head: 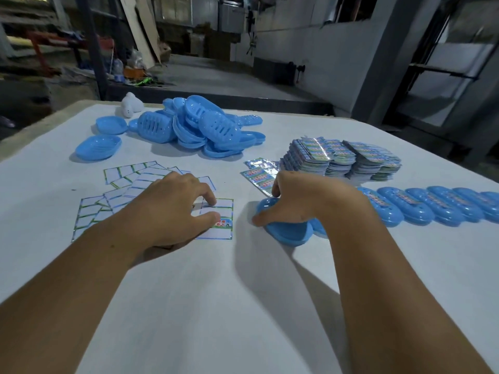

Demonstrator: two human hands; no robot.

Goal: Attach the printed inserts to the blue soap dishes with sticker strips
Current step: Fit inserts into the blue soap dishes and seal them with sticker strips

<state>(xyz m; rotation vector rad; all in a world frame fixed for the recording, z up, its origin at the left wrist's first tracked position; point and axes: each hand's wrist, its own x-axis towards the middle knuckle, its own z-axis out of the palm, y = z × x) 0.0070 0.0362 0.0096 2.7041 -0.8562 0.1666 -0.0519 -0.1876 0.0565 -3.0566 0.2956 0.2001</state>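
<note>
My left hand point(172, 209) rests on a sticker sheet point(225, 230) at the table's middle, thumb and forefinger pinching at a coloured sticker strip point(223, 222) on it. Whether the strip is lifted off the sheet I cannot tell. My right hand point(294, 201) presses down on a blue soap dish point(289, 233) lying on the table, fingers curled over its far rim. Loose printed inserts point(256, 175) lie just beyond that hand, in front of tall stacks of inserts point(343, 157).
A heap of blue soap dishes point(199, 128) sits at the back, with two single dishes point(98, 147) to its left. Used sticker sheets point(129, 182) fan out on the left. A row of dishes with inserts attached point(432, 206) runs along the right. A white object point(131, 103) stands at the far edge.
</note>
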